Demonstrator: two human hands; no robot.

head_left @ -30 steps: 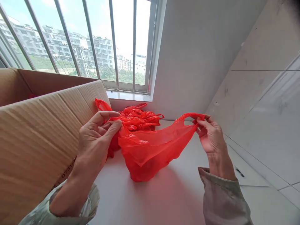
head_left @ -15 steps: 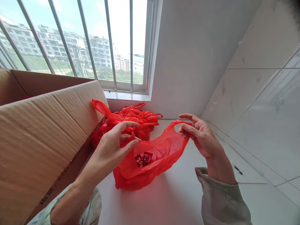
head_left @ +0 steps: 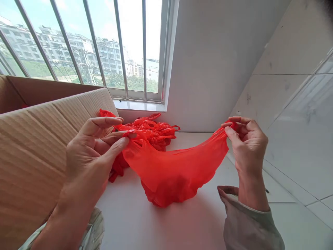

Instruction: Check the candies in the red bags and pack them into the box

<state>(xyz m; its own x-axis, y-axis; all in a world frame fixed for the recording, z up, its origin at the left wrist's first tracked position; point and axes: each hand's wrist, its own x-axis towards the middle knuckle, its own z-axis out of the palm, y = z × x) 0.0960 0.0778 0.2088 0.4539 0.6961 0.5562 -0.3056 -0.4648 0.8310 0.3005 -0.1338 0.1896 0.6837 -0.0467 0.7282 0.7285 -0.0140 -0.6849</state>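
Light is being let in by the barred window (head_left: 132, 41), and the left side is being filled by a big cardboard box (head_left: 33, 149). Beside it, a heap of red bags (head_left: 153, 130) is being seen, all bunched up. In front of that, one red bag (head_left: 174, 166) is being stretched between two hands; whether its bottom is being supported cannot be told. One top corner is being pinched by the left hand (head_left: 91, 156), thumb against finger, index raised; the other, gathered tight, is being gripped by the fingers of the right hand (head_left: 249, 146). Partway, by the look of it: the mouth is being pulled flat, yet no knot is being shown and neither corner is being let go
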